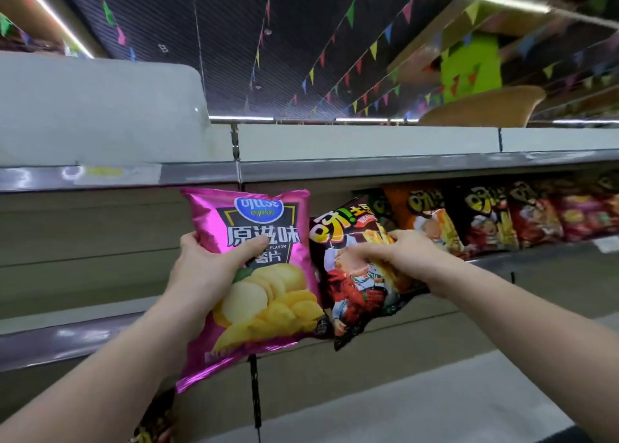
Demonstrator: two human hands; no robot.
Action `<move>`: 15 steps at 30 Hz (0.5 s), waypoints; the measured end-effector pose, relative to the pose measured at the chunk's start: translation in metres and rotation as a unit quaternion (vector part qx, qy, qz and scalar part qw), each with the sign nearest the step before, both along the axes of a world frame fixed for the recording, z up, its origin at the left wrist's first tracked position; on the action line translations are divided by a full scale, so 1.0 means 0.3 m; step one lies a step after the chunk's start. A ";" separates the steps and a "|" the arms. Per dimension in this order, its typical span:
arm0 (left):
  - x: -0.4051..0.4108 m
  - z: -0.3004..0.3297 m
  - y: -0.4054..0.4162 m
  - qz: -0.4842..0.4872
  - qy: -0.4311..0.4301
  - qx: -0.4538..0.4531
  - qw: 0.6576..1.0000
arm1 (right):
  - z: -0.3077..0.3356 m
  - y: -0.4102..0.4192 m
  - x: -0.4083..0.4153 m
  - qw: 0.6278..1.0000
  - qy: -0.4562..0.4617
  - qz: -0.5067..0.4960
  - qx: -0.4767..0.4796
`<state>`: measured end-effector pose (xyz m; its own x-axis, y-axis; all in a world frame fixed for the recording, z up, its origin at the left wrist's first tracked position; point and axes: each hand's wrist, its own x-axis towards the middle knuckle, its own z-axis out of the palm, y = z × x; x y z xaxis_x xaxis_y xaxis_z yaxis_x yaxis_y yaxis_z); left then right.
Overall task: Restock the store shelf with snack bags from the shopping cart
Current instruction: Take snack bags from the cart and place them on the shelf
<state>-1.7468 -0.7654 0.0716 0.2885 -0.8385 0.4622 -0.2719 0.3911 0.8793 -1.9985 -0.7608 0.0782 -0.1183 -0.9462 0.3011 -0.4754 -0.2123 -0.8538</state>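
The left hand (214, 258) grips the pink chip bag (254, 275) in front of the shelf (83, 338); the right hand (392, 251) clutches the dark snack bag (355, 288) just right of it, overhanging the shelf edge; set down so shallow, it could tip off.
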 end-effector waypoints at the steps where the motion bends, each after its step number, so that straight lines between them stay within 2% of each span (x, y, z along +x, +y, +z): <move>1: -0.008 0.002 0.002 -0.009 -0.001 0.005 1.000 | -0.003 0.004 -0.011 1.000 -0.005 -0.004 0.003; 7: -0.019 -0.006 -0.032 -0.064 -0.004 0.018 0.998 | -0.028 -0.012 -0.076 0.998 -0.045 -0.038 0.027; 12: 0.005 -0.015 -0.054 -0.112 0.006 0.031 0.993 | -0.029 -0.042 -0.101 0.989 -0.131 -0.063 0.033; 15: -0.008 -0.001 -0.041 -0.141 0.012 0.038 0.989 | -0.007 -0.076 -0.109 0.987 -0.145 -0.064 0.033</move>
